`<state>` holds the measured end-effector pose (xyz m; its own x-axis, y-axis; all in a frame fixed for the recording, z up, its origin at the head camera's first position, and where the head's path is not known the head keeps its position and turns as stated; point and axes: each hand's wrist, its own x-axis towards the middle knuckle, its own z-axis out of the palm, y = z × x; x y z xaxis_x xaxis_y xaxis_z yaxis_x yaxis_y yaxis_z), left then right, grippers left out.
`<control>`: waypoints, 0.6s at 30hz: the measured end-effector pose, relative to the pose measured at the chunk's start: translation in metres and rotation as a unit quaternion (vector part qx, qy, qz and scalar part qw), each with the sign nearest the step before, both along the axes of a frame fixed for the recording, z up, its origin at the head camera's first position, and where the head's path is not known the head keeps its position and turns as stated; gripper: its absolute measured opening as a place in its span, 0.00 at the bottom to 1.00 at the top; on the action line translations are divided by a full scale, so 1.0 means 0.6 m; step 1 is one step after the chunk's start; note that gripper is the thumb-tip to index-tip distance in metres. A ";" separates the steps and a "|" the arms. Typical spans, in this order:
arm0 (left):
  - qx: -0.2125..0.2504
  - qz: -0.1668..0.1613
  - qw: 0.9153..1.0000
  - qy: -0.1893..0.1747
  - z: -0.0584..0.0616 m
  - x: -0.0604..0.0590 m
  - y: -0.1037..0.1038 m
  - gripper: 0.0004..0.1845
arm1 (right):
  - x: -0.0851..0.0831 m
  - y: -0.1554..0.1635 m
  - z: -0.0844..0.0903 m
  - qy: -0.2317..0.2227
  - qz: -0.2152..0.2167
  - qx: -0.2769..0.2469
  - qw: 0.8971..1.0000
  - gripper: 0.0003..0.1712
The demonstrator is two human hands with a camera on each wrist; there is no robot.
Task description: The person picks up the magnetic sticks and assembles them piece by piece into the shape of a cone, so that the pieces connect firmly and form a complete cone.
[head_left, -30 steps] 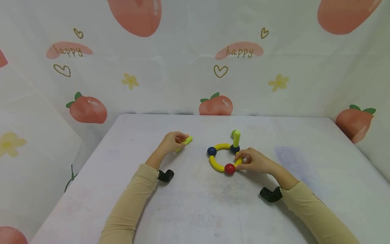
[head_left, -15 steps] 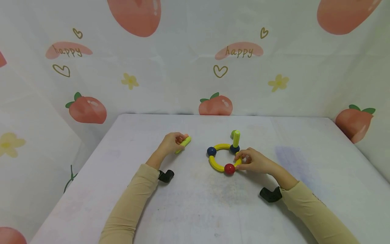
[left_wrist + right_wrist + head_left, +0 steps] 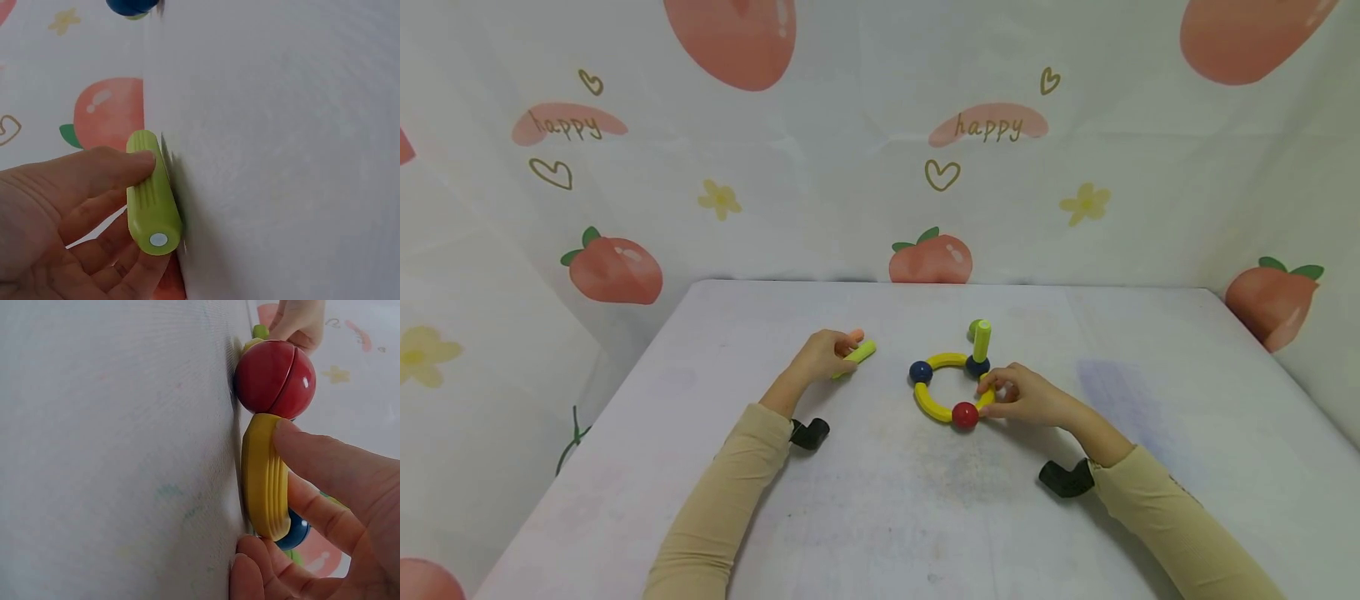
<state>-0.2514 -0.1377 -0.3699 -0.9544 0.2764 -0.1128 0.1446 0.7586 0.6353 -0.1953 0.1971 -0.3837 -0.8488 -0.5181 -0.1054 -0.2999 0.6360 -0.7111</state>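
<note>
My left hand [image 3: 824, 357] pinches a light-green magnetic rod [image 3: 861, 352] just above or on the table; the left wrist view shows the thumb along the ribbed rod [image 3: 147, 194], its pale round end facing the camera. To the right lies a ring of yellow curved rods [image 3: 932, 406] joined by two blue balls [image 3: 921, 372] and a red ball [image 3: 966, 416]. A second light-green rod [image 3: 982, 342] stands upright on the far-right blue ball [image 3: 977, 366]. My right hand [image 3: 1030, 395] holds the ring's right-hand yellow curved rod [image 3: 265, 478], thumb near the red ball [image 3: 275, 378].
An orange piece [image 3: 856, 335] lies just behind my left hand, partly hidden. A green rounded piece [image 3: 973, 330] sits behind the upright rod. The white table [image 3: 880, 517] meets a peach-printed cloth [image 3: 820, 233] at the back. Black wrist mounts [image 3: 1066, 479] stick out from the sleeves.
The rod in my left hand has shifted slightly right and toward the camera, and more of the orange piece shows behind it. My right hand and the ring stay put.
</note>
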 end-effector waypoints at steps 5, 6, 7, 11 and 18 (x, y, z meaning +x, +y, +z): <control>0.030 -0.006 0.999 -0.014 -0.002 -0.001 0.004 0.20 | 0.000 0.000 0.001 0.001 -0.005 0.003 1.000 0.17; 0.037 -0.007 0.999 -0.016 -0.002 -0.002 0.006 0.21 | 0.000 0.000 0.001 0.001 -0.006 0.003 1.000 0.17; 0.046 -0.006 0.999 -0.020 -0.001 -0.001 0.008 0.21 | 0.000 0.000 0.001 0.000 -0.006 0.003 1.000 0.17; 0.074 -0.013 0.997 -0.020 0.001 0.000 0.017 0.23 | 0.001 0.000 0.001 0.001 -0.005 0.000 1.000 0.17; 0.100 -0.035 0.994 -0.001 0.007 0.010 0.038 0.24 | 0.001 0.000 0.002 0.003 -0.001 -0.003 1.000 0.17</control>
